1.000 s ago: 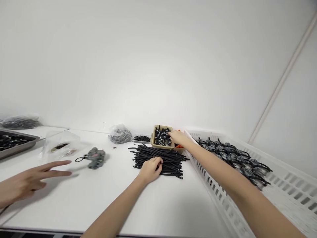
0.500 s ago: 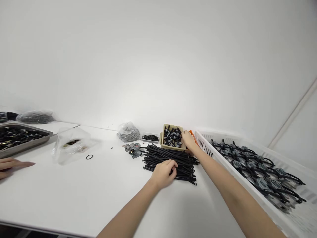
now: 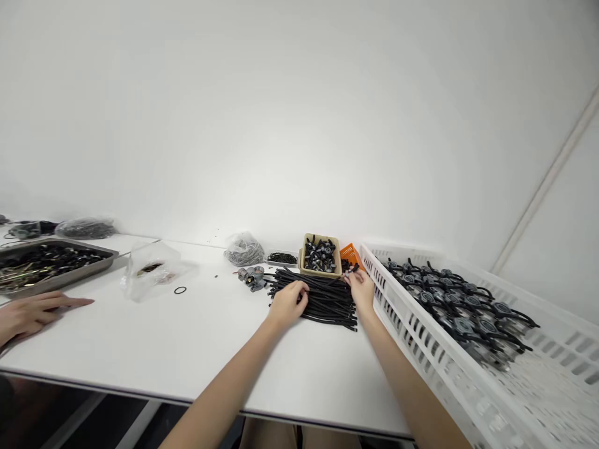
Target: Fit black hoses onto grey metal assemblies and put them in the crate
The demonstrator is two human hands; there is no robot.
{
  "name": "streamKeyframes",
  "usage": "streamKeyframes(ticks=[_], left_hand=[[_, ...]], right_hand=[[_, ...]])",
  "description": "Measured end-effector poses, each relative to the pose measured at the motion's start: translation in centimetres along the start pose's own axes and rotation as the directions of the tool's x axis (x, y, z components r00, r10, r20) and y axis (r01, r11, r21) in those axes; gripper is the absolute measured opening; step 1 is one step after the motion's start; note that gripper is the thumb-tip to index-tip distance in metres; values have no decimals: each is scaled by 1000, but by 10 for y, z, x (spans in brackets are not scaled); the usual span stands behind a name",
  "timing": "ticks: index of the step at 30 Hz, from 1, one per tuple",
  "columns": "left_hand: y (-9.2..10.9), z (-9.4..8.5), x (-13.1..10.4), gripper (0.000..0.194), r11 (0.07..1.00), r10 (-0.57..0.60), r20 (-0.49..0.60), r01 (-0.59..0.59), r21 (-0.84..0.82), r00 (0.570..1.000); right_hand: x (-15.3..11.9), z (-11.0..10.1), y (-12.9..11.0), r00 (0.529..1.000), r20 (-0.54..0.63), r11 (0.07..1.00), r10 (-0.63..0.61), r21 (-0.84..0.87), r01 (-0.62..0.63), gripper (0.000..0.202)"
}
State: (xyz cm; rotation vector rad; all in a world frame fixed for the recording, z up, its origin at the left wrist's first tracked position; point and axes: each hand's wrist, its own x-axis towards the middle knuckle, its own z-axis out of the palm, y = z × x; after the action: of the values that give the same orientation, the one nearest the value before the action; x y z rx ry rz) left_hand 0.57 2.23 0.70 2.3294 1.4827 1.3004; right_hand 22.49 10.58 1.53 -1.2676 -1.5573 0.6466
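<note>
Head view, read from the left edge: a co-worker's hand (image 3: 28,312) lies flat on the white table (image 3: 140,349), just in front of a metal tray (image 3: 100,262) of dark parts. Next comes a clear plastic bag (image 3: 152,271), then a single black ring (image 3: 180,290) lying apart from it. Further along sit a bag of grey parts (image 3: 243,251), a shallow dish of black rings (image 3: 282,257), and a small grey metal fitting (image 3: 251,277) touching the left ends of the black tubes (image 3: 322,298).

The tubes lie in a flat pile, their long axes running left to right across the table and slightly away from the person. The left hand (image 3: 287,304) rests on the pile's near left part, fingers curled down onto the tubes; whether they pinch one tube or merely press on the pile I cannot tell. Behind the pile stands a tan box (image 3: 322,255) of small black pieces, with an orange bin (image 3: 349,254) just beside it.

The right hand (image 3: 361,288) hovers at the pile's right end, fingertips closed on a small black piece (image 3: 352,270) held above the tube ends. So the piece sits to the right of the left hand, roughly in line with the tubes' axis. At the far right lies the white crate (image 3: 421,340) holding assembled black parts (image 3: 463,305)
</note>
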Motion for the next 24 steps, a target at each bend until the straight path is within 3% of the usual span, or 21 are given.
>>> streamKeyframes(ticks=[3,5,7,10,12,14,18,21,24], left_hand=[[-18,-22,-6,18,992,-118,-77,121,38,990],[-34,-39,-15,19,969,-199,-161,218,113,967],[-50,-55,-24,23,918,-209,-218,268,291,953],[-67,-68,-27,37,791,-65,-123,126,599,990],[-75,-68,-21,44,718,-9,-22,22,696,1000],[-83,-63,-9,41,691,6,37,-31,722,999],[-101,-58,7,23,697,-31,48,-13,717,998],[-113,-64,1,21,737,-8,49,-27,676,999],[-115,-79,-20,21,842,4,31,-21,540,1000]], right_hand=[[-21,8,14,994,-107,981,19,196,2,38],[-27,13,19,988,-152,976,-15,215,48,37],[-30,15,20,978,-184,975,-95,179,128,37],[-32,17,18,962,-156,966,-222,95,238,32],[-34,17,18,954,-123,958,-274,48,282,29],[-37,17,18,947,-112,952,-301,20,305,27],[-38,15,20,948,-126,954,-293,21,298,26],[-37,14,21,953,-128,959,-276,27,282,25],[-35,17,22,951,-132,958,-280,19,285,25]])
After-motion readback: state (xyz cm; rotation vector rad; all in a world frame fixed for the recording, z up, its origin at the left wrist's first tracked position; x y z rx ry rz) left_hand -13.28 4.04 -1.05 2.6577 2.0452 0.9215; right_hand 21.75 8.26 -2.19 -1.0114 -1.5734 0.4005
